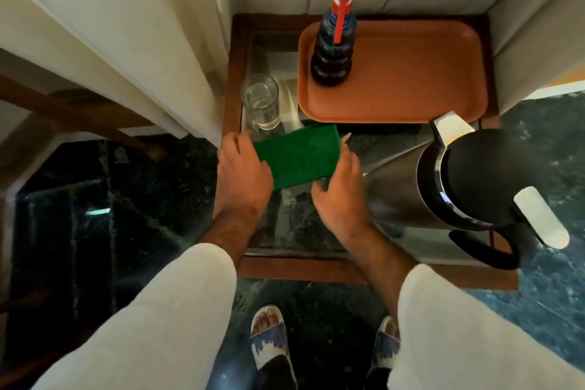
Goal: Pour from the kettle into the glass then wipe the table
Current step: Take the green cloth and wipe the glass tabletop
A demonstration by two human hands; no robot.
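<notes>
Risk lies at the glass (261, 101), standing filled just beyond the green cloth (297, 155) that both hands' fingers (346, 165) grasp over the surface (294, 228); a forward wipe could topple it.

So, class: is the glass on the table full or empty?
Partly full. The glass stands upright and clear water shows in its lower part; the exact level is hard to tell.
</notes>
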